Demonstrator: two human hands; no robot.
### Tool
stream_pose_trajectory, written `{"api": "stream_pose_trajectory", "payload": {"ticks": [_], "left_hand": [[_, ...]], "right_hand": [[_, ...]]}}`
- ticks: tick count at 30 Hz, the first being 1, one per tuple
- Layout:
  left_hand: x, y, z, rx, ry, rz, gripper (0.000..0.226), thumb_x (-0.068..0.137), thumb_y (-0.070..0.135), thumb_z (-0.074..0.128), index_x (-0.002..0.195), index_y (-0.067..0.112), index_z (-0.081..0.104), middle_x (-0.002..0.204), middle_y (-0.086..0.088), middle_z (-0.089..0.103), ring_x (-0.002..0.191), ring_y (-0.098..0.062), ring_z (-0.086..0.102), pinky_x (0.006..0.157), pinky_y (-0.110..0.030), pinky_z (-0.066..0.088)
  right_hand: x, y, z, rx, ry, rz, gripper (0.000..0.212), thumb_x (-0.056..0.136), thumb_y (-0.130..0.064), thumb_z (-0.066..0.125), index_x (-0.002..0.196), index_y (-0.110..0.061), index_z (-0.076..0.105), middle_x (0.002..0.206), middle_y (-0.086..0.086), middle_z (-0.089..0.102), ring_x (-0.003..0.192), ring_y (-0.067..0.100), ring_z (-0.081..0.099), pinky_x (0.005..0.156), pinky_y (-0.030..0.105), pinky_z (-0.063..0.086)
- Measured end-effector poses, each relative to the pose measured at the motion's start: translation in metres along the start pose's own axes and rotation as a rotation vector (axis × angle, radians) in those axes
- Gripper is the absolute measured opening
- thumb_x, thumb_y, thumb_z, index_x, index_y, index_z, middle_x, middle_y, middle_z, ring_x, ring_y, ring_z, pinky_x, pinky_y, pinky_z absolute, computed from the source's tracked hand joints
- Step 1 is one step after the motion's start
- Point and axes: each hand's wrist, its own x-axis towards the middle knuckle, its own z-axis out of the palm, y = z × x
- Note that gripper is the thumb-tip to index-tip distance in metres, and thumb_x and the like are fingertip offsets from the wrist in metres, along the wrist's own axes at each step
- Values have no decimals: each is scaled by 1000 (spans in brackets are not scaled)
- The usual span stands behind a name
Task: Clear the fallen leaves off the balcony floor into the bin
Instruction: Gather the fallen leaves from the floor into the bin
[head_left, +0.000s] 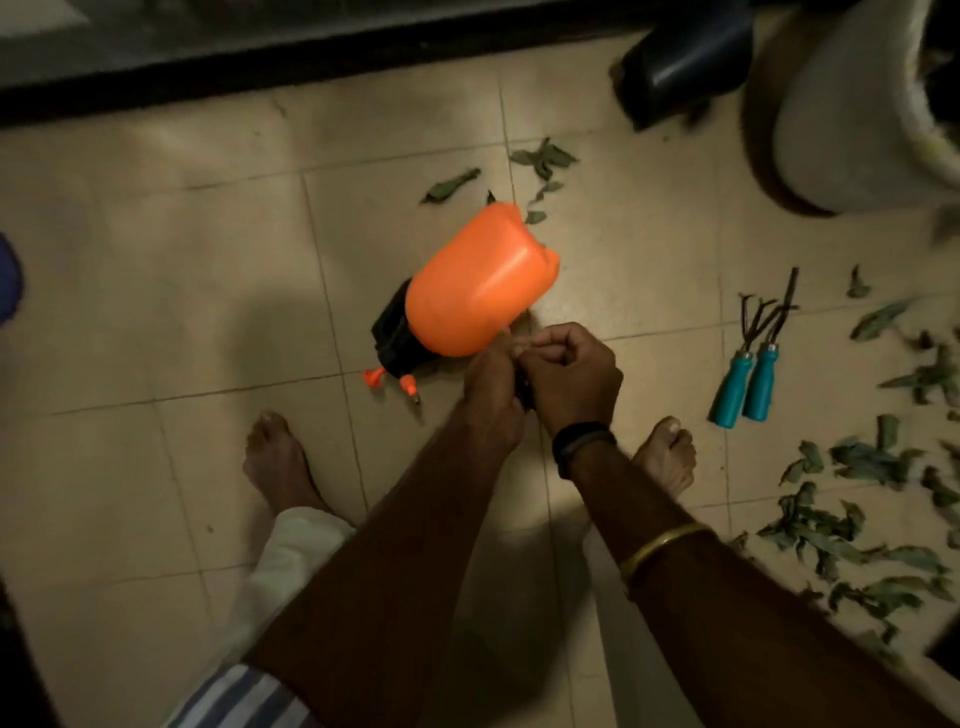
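Note:
Green fallen leaves (852, 525) lie scattered over the beige tiled floor (171, 249) at the right, and a few more leaves (543, 158) lie past an orange spray bottle. My left hand (491, 395) and my right hand (571, 371) meet just in front of the bottle's base. Both have curled fingers and together hold a small dark thing (524, 396) that I cannot identify. A dark container (685, 57), perhaps the bin, stands at the top.
The orange spray bottle (480, 283) lies on its side mid-floor. Two teal-handled garden tools (748, 379) lie to the right. A large white pot (852, 109) stands top right. My bare feet (275, 457) are on the tiles. A dark threshold (260, 62) runs along the top.

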Motion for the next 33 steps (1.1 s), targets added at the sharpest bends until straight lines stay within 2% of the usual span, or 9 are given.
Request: {"api": "stream_pose_trajectory", "payload": {"ticks": [5, 7, 9, 12, 15, 17, 23, 29, 33], "left_hand": [[-27, 63, 6, 90, 104, 97, 21, 99, 13, 51, 93, -2, 64, 77, -17, 69, 65, -25, 65, 52, -24, 53], [-25, 86, 8, 124, 118, 132, 22, 100, 13, 50, 97, -2, 65, 87, -19, 69, 75, -28, 66, 63, -30, 57], [-18, 106, 13, 157, 127, 162, 23, 101, 13, 51, 84, 3, 62, 80, -16, 63, 67, -24, 62, 66, -31, 54], [-1, 124, 7, 143, 154, 160, 28, 99, 4, 47, 73, 11, 52, 64, -5, 46, 36, -8, 42, 39, -15, 37], [8, 127, -6, 92, 149, 124, 23, 97, -2, 44, 80, 11, 54, 64, -4, 45, 35, -7, 39, 35, -12, 30], [11, 126, -10, 99, 149, 109, 23, 97, -2, 43, 82, 11, 54, 65, -4, 45, 38, -8, 39, 36, -13, 30], [15, 119, -11, 157, 140, 56, 25, 101, 8, 45, 78, 12, 53, 72, -5, 52, 50, -10, 41, 38, -19, 34], [29, 126, 0, 44, 74, 70, 18, 103, 7, 43, 88, 12, 52, 75, -5, 56, 55, -10, 43, 40, -18, 35], [55, 137, 6, -9, 47, 84, 17, 103, 6, 42, 93, 12, 54, 75, -5, 56, 56, -10, 44, 42, -19, 36]], "right_hand": [[-7, -62, 7, 79, -179, -91, 8, 81, -16, 71, 83, -23, 75, 73, -5, 73, 71, 12, 70, 70, 36, 61], [4, -82, 18, 25, -131, -189, 8, 80, -23, 67, 83, -21, 74, 71, -5, 72, 70, 15, 70, 71, 40, 60], [21, -97, 34, -90, -4, -316, 14, 80, -24, 59, 85, -21, 72, 78, -3, 72, 77, 20, 68, 75, 41, 57], [60, -100, 57, -373, -30, -211, 39, 81, -24, 60, 119, -28, 65, 125, 8, 61, 118, 32, 53, 100, 46, 47], [89, -81, 61, -632, -327, 31, 81, 85, -26, 65, 155, -33, 25, 162, 12, 20, 148, 34, 19, 117, 52, 27], [88, -64, 61, -662, -362, 45, 91, 84, -27, 66, 158, -31, 12, 162, 12, 19, 149, 35, 17, 117, 54, 26], [37, -24, 58, -528, -252, 76, 90, 83, -24, 68, 156, -25, 17, 151, 15, 35, 138, 36, 34, 111, 50, 34], [67, -44, 57, -424, 107, -58, 41, 90, -39, 61, 126, -20, 58, 121, 13, 57, 113, 32, 54, 94, 41, 45], [131, -61, 65, -419, 88, -113, 30, 89, -30, 64, 118, -21, 65, 113, 10, 67, 105, 29, 62, 85, 33, 49]]}}
